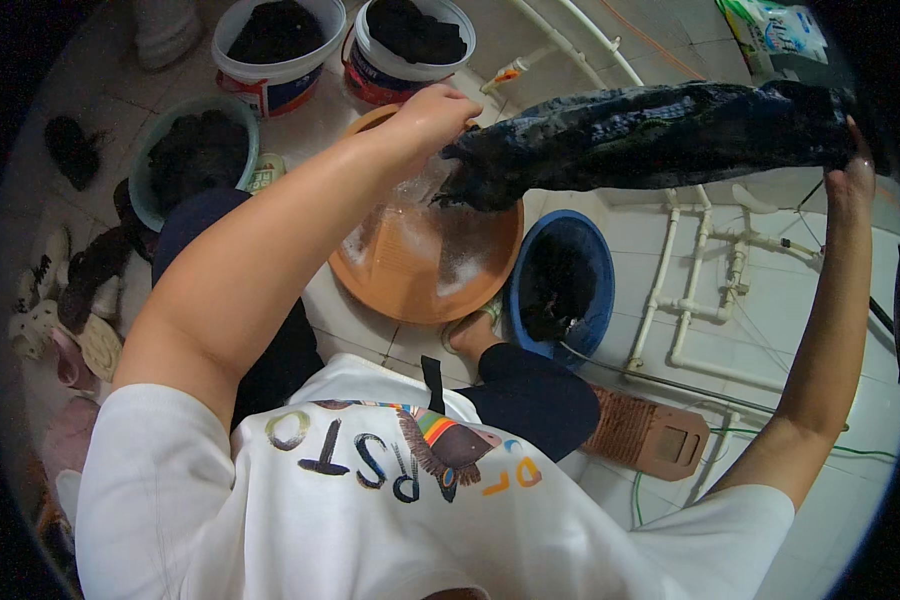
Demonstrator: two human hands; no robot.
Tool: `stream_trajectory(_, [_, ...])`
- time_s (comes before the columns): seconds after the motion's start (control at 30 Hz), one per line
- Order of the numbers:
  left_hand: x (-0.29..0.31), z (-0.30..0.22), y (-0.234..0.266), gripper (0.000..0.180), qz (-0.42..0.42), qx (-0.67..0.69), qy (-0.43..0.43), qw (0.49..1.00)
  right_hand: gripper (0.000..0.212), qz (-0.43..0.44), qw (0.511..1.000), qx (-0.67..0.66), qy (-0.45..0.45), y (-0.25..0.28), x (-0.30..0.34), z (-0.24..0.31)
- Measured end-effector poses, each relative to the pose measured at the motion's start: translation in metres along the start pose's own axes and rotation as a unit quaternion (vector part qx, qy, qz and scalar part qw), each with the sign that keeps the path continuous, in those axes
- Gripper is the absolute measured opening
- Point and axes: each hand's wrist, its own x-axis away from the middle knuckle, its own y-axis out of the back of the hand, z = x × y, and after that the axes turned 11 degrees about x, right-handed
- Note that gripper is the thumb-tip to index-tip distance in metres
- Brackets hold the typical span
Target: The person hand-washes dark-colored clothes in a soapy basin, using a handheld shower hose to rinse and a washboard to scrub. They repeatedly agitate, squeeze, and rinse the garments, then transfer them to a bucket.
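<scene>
Stretched between my hands is a long, dark, wet garment [650, 135]; its exact kind I cannot tell. My left hand [435, 118] is closed on its left end, above an orange-brown basin [400, 270]. The other end is gripped by my right hand [852, 170], raised at the far right. Some cloth at the left end sags low over the basin. White suds and a ridged area show inside the basin.
Right of it stands a blue basin [602, 270] with dark contents. Two white buckets [270, 72] and a pale green basin [153, 205] hold dark cloth. A brown washboard [635, 432], white wall pipes [660, 290] and a hose [660, 378] are at right; shoes [98, 345] lie left.
</scene>
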Motion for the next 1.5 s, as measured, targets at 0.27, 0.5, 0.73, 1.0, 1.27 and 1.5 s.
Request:
stream_trajectory(0.27, [0.011, -0.01, -0.011, 0.03, -0.015, -0.032, 0.041, 0.999, 0.029, 0.127, 0.962, 0.243, -0.017, -0.041, 0.069, -0.195])
stream_trajectory(0.5, [-0.011, 0.003, -0.004, 0.03, -0.064, -0.013, 0.042, 0.997, 0.029, 0.239, 0.875, 0.374, -0.193, -0.068, 0.172, -0.45])
stream_trajectory(0.73, [-0.03, 0.007, 0.014, 0.026, -0.136, 0.031, 0.067, 0.988, 0.073, 0.314, 0.851, 0.308, -0.288, -0.192, 0.322, -0.544])
stream_trajectory(1.0, [-0.023, 0.002, 0.025, 0.023, -0.139, 0.045, 0.102, 0.984, 0.031, 0.447, 0.662, 0.602, 0.002, -0.254, 0.355, -0.534])
stream_trajectory(1.27, [-0.024, 0.002, 0.03, 0.025, -0.142, 0.082, 0.153, 0.974, 0.031, 0.563, 0.609, 0.557, 0.037, -0.283, 0.332, -0.605])
stream_trajectory(1.5, [-0.028, 0.004, 0.03, 0.026, -0.122, 0.085, 0.155, 0.977, 0.029, 0.559, 0.627, 0.543, -0.006, -0.288, 0.331, -0.623])
